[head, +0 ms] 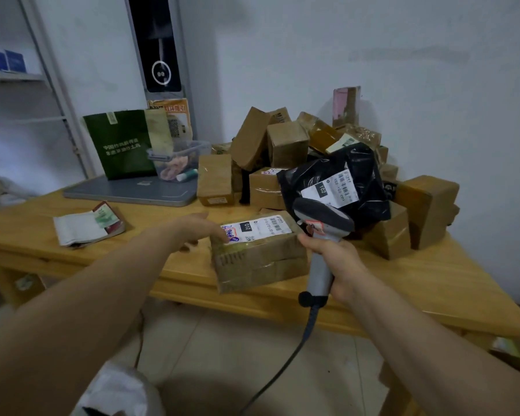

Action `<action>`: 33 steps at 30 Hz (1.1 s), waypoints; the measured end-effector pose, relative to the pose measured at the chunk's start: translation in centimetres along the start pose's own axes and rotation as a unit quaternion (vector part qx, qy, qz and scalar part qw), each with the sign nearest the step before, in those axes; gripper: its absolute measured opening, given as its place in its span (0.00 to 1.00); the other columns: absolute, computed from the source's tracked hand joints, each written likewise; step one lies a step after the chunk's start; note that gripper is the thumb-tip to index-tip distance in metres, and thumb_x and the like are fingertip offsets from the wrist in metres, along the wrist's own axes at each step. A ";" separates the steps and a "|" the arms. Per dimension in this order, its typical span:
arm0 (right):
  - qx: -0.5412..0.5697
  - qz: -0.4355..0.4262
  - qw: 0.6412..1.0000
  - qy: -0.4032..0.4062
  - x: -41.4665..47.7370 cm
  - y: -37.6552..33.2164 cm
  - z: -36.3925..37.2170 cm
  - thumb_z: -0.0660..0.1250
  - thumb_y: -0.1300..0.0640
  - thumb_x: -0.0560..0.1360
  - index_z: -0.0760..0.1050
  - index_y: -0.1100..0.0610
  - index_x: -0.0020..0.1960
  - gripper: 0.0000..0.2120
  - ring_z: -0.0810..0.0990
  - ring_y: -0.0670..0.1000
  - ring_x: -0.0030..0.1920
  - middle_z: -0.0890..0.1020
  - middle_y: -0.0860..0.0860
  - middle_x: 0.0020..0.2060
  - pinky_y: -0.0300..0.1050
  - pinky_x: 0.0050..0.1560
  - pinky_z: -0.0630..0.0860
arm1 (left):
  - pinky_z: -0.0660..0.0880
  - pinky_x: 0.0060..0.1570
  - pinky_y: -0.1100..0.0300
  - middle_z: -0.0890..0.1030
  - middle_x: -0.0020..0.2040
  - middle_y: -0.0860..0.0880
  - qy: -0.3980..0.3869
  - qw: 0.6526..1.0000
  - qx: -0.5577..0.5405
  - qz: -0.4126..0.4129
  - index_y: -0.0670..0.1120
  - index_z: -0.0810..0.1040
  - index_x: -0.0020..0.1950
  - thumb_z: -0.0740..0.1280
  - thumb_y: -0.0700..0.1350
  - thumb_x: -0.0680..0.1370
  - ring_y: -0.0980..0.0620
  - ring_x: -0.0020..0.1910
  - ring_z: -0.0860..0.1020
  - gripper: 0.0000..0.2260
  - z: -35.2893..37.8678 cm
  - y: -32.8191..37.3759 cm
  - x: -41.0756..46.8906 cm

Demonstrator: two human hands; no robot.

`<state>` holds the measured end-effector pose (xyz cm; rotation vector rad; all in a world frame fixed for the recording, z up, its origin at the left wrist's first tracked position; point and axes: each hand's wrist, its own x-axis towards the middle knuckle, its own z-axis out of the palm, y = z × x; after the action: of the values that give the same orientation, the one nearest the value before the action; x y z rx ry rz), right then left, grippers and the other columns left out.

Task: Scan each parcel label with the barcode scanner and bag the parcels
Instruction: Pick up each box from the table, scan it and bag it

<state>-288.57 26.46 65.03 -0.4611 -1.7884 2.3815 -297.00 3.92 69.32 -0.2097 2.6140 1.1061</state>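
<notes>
Scanning: the right hand point(335, 261) grips the scanner point(323, 220) beside the box point(261, 261), aimed at its label point(260, 231). The left hand point(192, 231), fingers straight, steadies it. Bagging likely follows and will need a proper grip.

Bare arms point(87, 295), left grip point(192, 231), right grip point(336, 262)

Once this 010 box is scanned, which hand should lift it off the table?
Left. The left hand rests open on the left edge of the box, holding nothing, while the right hand grips the barcode scanner near its label.
</notes>
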 end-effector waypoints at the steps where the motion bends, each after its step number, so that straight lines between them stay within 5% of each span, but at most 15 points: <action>1: 0.006 0.001 1.000 0.000 -0.4 0.1 0.2 0.75 0.59 0.69 0.78 0.58 0.52 0.14 0.80 0.54 0.46 0.82 0.54 0.45 0.48 0.45 0.77 | 0.64 0.67 0.45 0.60 0.76 0.45 -0.005 1.000 -0.005 0.025 0.52 0.55 0.78 0.73 0.45 0.73 0.42 0.72 0.63 0.39 0.1 0.2 0.0; 4: 0.045 0.025 0.998 -0.038 -1.2 0.6 0.8 0.74 0.60 0.70 0.78 0.59 0.49 0.10 0.80 0.53 0.39 0.81 0.55 0.40 0.47 0.39 0.78 | 0.55 0.72 0.50 0.61 0.76 0.47 -0.034 0.995 -0.043 0.084 0.49 0.61 0.77 0.70 0.38 0.74 0.45 0.75 0.58 0.34 0.6 0.4 -0.1; 7: 0.062 0.053 0.995 -0.060 -1.7 0.6 1.3 0.75 0.59 0.69 0.78 0.60 0.49 0.10 0.81 0.57 0.44 0.82 0.58 0.43 0.56 0.51 0.80 | 0.67 0.63 0.55 0.74 0.66 0.46 -0.011 0.996 -0.037 0.082 0.46 0.76 0.66 0.72 0.41 0.74 0.47 0.64 0.71 0.21 1.0 -0.1 0.2; 12: 0.077 0.048 0.992 -0.089 -2.0 0.6 1.2 0.73 0.62 0.70 0.80 0.59 0.49 0.08 0.84 0.52 0.38 0.85 0.53 0.40 0.46 0.36 0.78 | 0.79 0.44 0.53 0.81 0.38 0.46 -0.035 0.986 -0.163 -0.001 0.41 0.79 0.49 0.71 0.45 0.76 0.50 0.39 0.78 0.08 2.2 -1.5 -1.2; 17: 0.057 0.034 0.991 -0.114 -2.9 0.8 1.2 0.73 0.63 0.69 0.80 0.58 0.51 0.11 0.84 0.51 0.41 0.86 0.53 0.43 0.45 0.38 0.79 | 0.73 0.60 0.39 0.76 0.61 0.35 -0.128 0.940 -0.307 -0.070 0.44 0.75 0.58 0.72 0.47 0.73 0.36 0.58 0.77 0.16 2.1 -4.1 -2.9; 20: 0.065 0.031 0.991 -0.117 -3.3 1.1 1.4 0.74 0.63 0.67 0.80 0.58 0.49 0.11 0.84 0.54 0.44 0.86 0.55 0.45 0.50 0.45 0.80 | 0.74 0.60 0.48 0.80 0.57 0.35 -0.162 0.920 -0.349 -0.077 0.43 0.68 0.68 0.75 0.48 0.64 0.40 0.55 0.79 0.35 1.9 -4.9 -3.4; 22: 0.070 0.035 0.989 -0.124 -3.7 1.1 1.7 0.74 0.63 0.68 0.80 0.58 0.49 0.11 0.84 0.54 0.42 0.86 0.55 0.43 0.49 0.43 0.80 | 0.71 0.64 0.50 0.81 0.53 0.37 -0.165 0.925 -0.335 -0.065 0.44 0.73 0.63 0.75 0.48 0.61 0.42 0.54 0.78 0.31 1.6 -5.0 -4.4; 27: 0.056 0.033 0.992 -0.110 -4.8 0.9 2.9 0.76 0.60 0.68 0.79 0.58 0.49 0.11 0.83 0.58 0.50 0.85 0.56 0.46 0.56 0.55 0.79 | 0.77 0.46 0.51 0.82 0.51 0.40 -0.088 0.939 -0.332 -0.018 0.41 0.76 0.58 0.76 0.44 0.61 0.43 0.51 0.80 0.26 0.2 -5.1 -6.0; 33: -0.036 0.018 0.986 -0.162 -6.8 0.7 3.8 0.74 0.53 0.71 0.76 0.58 0.47 0.11 0.76 0.53 0.28 0.79 0.55 0.29 0.47 0.34 0.77 | 0.78 0.52 0.52 0.85 0.49 0.44 0.035 0.941 -0.336 0.029 0.40 0.76 0.59 0.78 0.41 0.59 0.47 0.52 0.81 0.29 -2.4 -6.0 -6.5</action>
<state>-283.26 20.88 66.48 -0.1168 -2.0153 2.5429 -289.87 -1.87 68.96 -0.3160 2.2025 2.0111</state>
